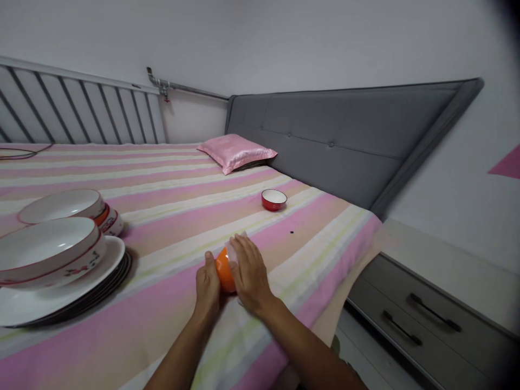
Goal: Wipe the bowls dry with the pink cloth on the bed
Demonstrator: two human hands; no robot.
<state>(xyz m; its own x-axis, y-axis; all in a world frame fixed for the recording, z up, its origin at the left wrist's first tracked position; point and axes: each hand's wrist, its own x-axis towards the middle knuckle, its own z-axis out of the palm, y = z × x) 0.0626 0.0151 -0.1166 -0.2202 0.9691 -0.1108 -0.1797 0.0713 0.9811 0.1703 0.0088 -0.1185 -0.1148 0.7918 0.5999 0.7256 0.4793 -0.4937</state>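
Observation:
Both hands are closed around a small orange bowl [223,271] on the pink striped bed sheet [170,216]. My left hand [207,286] grips its left side, thumb up against the rim. My right hand [248,273] covers its right side with fingers curved over a whitish part of the bowl. A small red bowl [274,199] with a white inside sits farther away on the sheet, toward the headboard.
Stacked white plates and bowls with red trim [52,254] stand at the left. A pink pillow [236,151] lies by the grey headboard [345,135]. A grey drawer unit [426,319] is at the right, beyond the bed's edge. A small dark speck [291,233] lies on the sheet.

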